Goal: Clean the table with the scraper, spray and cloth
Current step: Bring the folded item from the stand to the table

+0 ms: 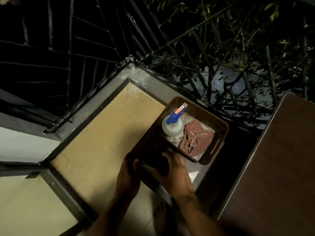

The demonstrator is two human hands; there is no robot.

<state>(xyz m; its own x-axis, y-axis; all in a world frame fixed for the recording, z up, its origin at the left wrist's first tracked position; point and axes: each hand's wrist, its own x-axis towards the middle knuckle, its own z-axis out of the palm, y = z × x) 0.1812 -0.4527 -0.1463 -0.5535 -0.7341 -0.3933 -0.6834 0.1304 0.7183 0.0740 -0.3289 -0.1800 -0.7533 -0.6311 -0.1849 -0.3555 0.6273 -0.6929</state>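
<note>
Fingers of both hands, left and right, grip the near end of a brown basket, held over the balcony floor. Inside: spray bottle with blue trigger, checked cloth; scraper not visible. Bench sits to the right, untouched, so cleaning hasn't started. Orange nozzle label is unreadable.

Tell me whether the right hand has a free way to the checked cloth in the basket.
Probably yes: the checked cloth lies uncovered in the open basket, near the right hand, but that hand grips the basket's edge.
</note>
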